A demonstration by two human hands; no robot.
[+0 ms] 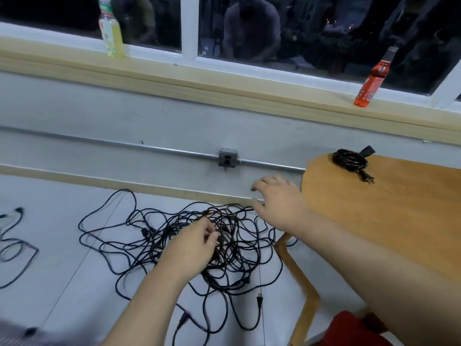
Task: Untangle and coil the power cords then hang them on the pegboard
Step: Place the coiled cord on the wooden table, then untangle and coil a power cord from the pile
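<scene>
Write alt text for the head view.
A left hand pinches strands in a tangled pile of black power cords on the floor; the right hand hovers open over its far edge. One coiled cord lies on the wooden table.

Loose cord (19, 211) runs off the left edge.

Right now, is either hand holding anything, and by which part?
The left hand pinches a strand near the middle of the tangled cords; the right hand hovers above them, fingers spread, holding nothing.
</scene>
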